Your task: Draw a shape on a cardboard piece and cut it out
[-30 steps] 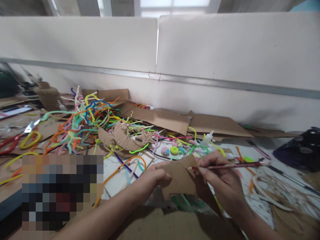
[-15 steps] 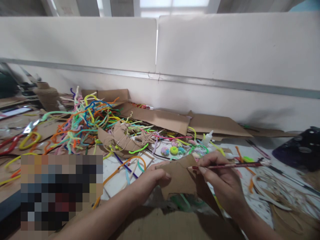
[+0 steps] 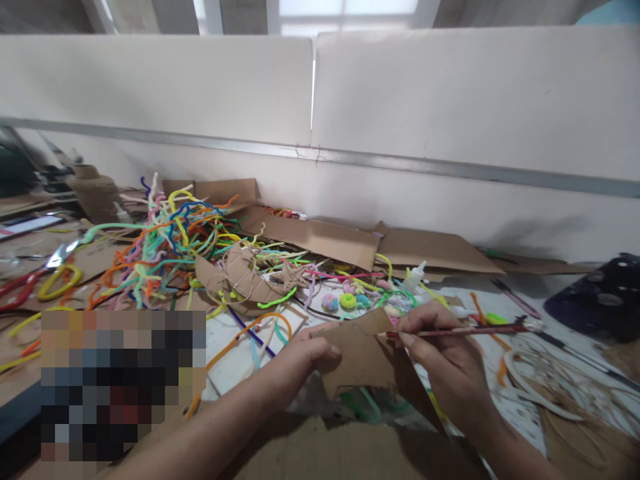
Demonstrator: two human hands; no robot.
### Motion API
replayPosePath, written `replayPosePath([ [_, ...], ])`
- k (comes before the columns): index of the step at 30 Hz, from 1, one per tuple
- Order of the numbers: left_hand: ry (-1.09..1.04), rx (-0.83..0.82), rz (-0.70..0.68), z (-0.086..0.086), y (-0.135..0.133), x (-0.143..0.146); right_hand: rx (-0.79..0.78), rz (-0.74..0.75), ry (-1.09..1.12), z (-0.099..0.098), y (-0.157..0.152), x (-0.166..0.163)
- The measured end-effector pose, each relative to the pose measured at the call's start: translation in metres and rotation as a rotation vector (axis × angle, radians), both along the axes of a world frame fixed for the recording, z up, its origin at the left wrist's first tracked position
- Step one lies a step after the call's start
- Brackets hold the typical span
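My left hand grips the left side of a brown cardboard piece, its thumb pressed on the face and the fingers behind. In my right hand a dark red pencil is pinched between thumb and fingers. Its tip touches or nearly touches the cardboard near the top right, where a thin curved line shows. The lower edge of the piece is cut unevenly. Beyond my hands lie a cardboard crescent with cord around it and a twine-wrapped star.
A heap of coloured pipe cleaners spreads at the left, near red-handled scissors. Cardboard strips lie along the white partition. A glue bottle stands behind my right hand. Loose cord lies at the right.
The pencil tip has shifted very slightly to the left along the cardboard. My left hand and the piece hold almost the same place.
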State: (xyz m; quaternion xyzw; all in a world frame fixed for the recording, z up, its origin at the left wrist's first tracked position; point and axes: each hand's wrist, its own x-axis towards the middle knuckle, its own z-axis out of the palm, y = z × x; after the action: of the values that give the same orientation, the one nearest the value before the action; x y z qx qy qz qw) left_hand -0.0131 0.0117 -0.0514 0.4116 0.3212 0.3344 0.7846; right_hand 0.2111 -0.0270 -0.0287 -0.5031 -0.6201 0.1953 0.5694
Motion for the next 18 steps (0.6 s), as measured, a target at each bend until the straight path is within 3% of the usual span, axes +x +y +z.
replayPosePath([
  [18,0.001,0.023,-0.012,0.011,-0.001,0.001,0.035,0.038,-0.012,-0.002,0.003,0.005],
])
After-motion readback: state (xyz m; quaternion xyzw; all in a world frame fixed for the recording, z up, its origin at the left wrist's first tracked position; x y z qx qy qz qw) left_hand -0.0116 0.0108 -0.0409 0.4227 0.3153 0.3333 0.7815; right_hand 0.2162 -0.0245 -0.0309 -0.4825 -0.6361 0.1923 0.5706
